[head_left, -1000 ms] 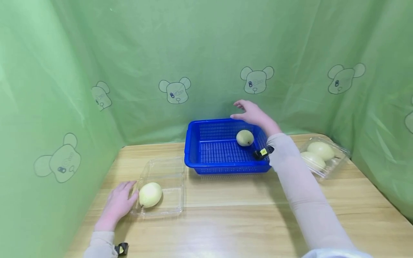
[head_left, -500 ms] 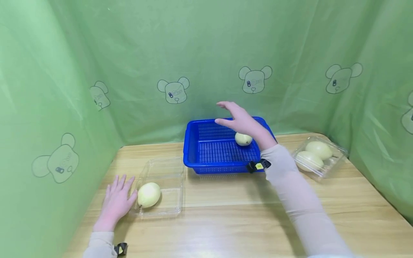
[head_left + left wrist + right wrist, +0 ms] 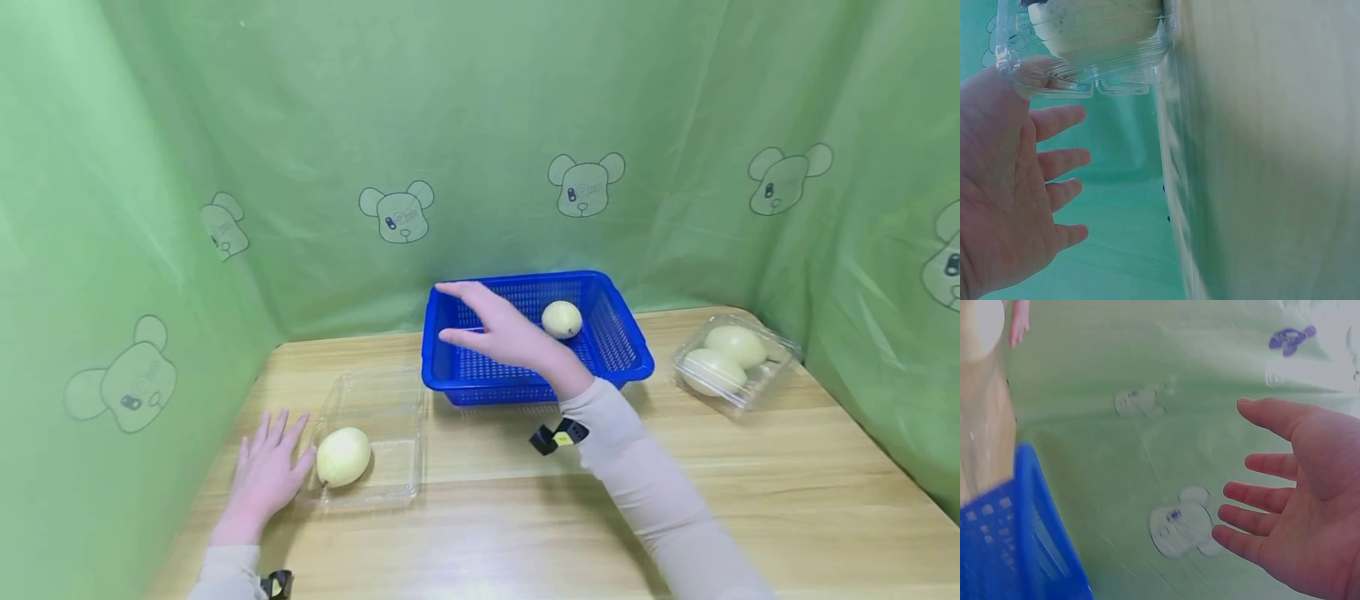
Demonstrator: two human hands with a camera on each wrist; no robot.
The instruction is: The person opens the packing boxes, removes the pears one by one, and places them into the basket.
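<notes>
We saw the left hand (image 3: 266,475) spread wide at the left side of a clear plastic box (image 3: 397,471), its grip released; in the left wrist view the thumb lay against the box's edge, though we could not tell whether it pressed. A pale pear (image 3: 342,457) sat in the near left part of that box, its stem pointing toward the person. We found the right hand (image 3: 498,329) above the left part of a blue basket (image 3: 633,346), its fingers extended, the thumb well apart, grasping nothing. Inside the basket, toward the back right, lay a second pear (image 3: 562,319). At the far right of the wooden table (image 3: 487,542) we noticed another clear box (image 3: 772,383) with two pears (image 3: 714,372) side by side. Looking for writing, we made out mouse-like heads (image 3: 401,218) on the green curtain (image 3: 487,100), each with small lettering across the face, too faint to read. In the right wrist view a purple print (image 3: 1291,340) bore pale marks, too blurred for us to read. The right wrist's black strap (image 3: 540,440) carried a yellow label (image 3: 562,438) whose text was too small to make out.
</notes>
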